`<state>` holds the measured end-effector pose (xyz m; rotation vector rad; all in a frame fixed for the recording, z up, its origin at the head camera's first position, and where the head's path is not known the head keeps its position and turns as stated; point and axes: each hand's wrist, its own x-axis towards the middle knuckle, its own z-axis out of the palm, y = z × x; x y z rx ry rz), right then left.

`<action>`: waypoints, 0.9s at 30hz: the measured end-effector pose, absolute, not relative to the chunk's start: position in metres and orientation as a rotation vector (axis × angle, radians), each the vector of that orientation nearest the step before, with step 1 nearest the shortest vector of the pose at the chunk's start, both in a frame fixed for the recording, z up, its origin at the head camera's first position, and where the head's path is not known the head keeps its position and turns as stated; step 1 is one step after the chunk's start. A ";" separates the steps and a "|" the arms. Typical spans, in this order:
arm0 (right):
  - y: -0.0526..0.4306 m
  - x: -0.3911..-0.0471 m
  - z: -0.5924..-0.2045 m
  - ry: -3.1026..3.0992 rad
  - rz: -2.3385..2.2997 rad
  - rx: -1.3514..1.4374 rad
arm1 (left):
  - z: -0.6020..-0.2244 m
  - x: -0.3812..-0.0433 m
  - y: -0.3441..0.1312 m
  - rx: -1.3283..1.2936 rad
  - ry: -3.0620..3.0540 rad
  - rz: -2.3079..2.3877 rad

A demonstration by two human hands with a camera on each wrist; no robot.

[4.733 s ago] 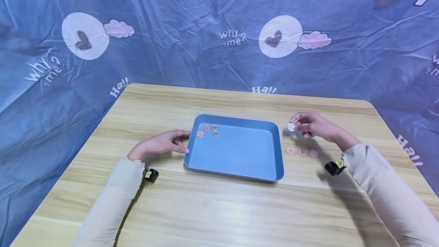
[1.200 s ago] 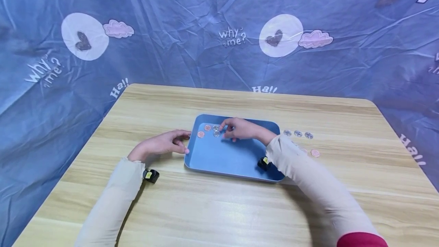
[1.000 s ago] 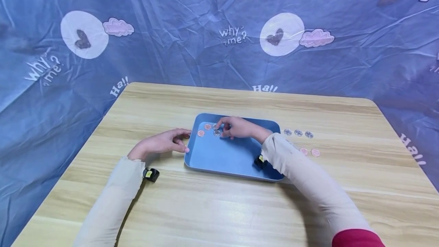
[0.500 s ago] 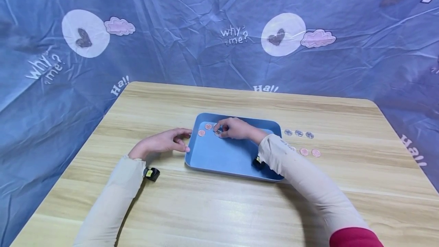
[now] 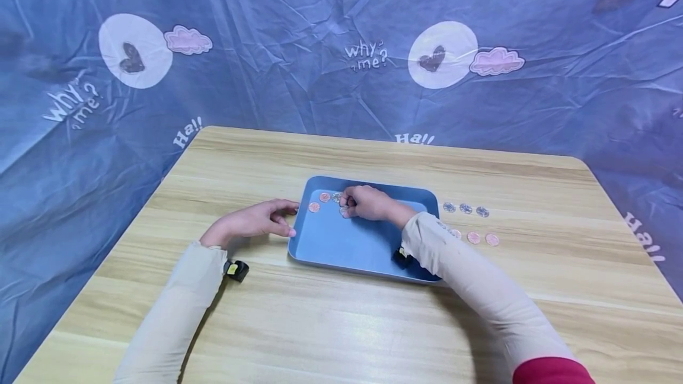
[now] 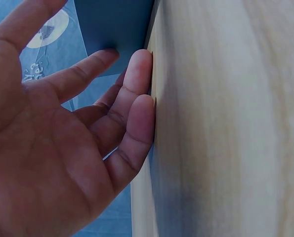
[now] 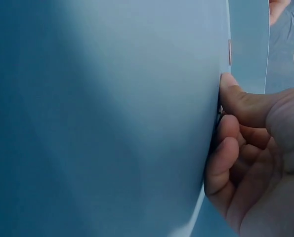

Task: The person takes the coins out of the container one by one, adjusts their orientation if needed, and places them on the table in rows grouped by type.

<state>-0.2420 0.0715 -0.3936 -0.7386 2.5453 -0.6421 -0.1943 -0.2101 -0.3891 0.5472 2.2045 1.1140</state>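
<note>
The blue tray [image 5: 368, 269] lies on the wooden table, and my left hand [image 5: 255, 220] rests at its left end. In the left wrist view, a fingertip of the left hand [image 6: 63, 133] touches the tray wall [image 6: 112, 29], the fingers loosely bent. Inside the tray, my right hand [image 5: 369, 202] pinches a silver coin [image 5: 344, 211] between thumb and fingers, low over the tray floor. That coin is mostly hidden by the fingertips. Another silver coin [image 5: 337, 197] lies just behind it, with two copper-coloured coins, one farther back [image 5: 324, 197] and one nearer [image 5: 314, 207], to the left.
Right of the tray, three silver coins [image 5: 466, 208] form a row on the table. In front of them lies a row of three copper-coloured coins [image 5: 474, 237], one partly covered by the right sleeve [image 5: 475, 289]. A blue printed cloth [image 5: 299, 76] hangs behind the table.
My right hand has gone from the silver coins on the table into the tray, then onto the nearer silver coin there, which has shifted slightly right. The left hand has stayed in place.
</note>
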 end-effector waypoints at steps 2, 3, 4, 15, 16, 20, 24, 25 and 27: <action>0.071 -0.241 -0.392 2.553 -0.588 -0.748 | -0.389 -0.194 -0.210 0.541 2.214 1.100; 0.071 -0.241 -0.392 2.554 -0.564 -0.759 | -0.389 -0.194 -0.210 0.536 2.219 1.094; 0.070 -0.240 -0.391 2.555 -0.544 -0.762 | -0.388 -0.194 -0.210 0.532 2.224 1.090; 0.068 -0.236 -0.388 2.609 -0.411 -0.720 | -0.390 -0.195 -0.210 0.542 2.236 1.080; 0.068 -0.236 -0.388 2.609 -0.409 -0.718 | -0.390 -0.195 -0.210 0.543 2.237 1.079; 0.070 -0.236 -0.387 2.599 -0.467 -0.729 | -0.391 -0.195 -0.210 0.546 2.235 1.073; 0.073 -0.234 -0.389 2.609 -0.548 -0.759 | -0.390 -0.194 -0.210 0.529 2.237 1.075; 0.074 -0.234 -0.389 2.605 -0.566 -0.761 | -0.390 -0.194 -0.210 0.526 2.238 1.076; 0.076 -0.234 -0.389 2.584 -0.609 -0.750 | -0.389 -0.194 -0.210 0.521 2.239 1.077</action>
